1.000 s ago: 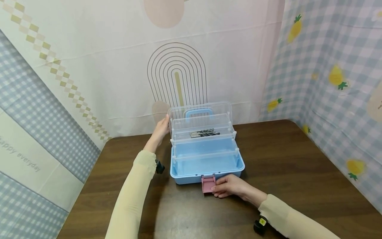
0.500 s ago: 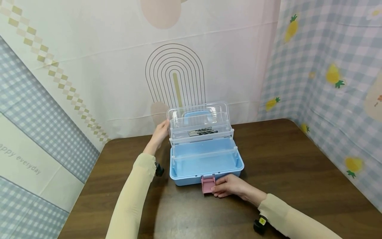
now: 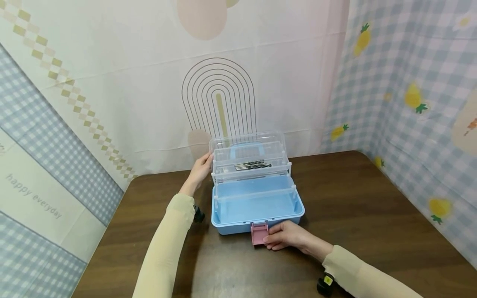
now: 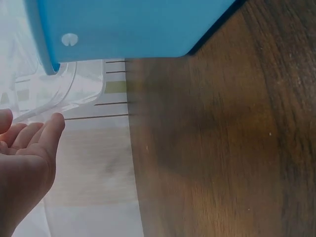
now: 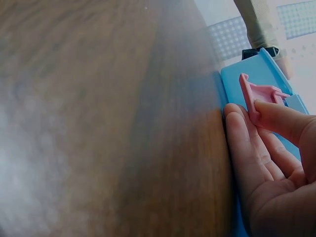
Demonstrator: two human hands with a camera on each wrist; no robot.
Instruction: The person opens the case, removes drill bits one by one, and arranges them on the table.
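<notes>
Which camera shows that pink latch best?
The right wrist view: the pink latch is largest there, pinched by the right hand. The head view shows it smaller; the left wrist view, not at all.

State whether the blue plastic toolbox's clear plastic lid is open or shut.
Open: the clear lid stands raised at the back of the blue toolbox, and the pink plastic latch is unfastened.

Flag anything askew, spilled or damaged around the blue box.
Nothing stands out as spilled or damaged. The lid is up, left hand at its edge; the pink latch hangs down, pinched by the right hand. Drill bits lie in an upper tray.
</notes>
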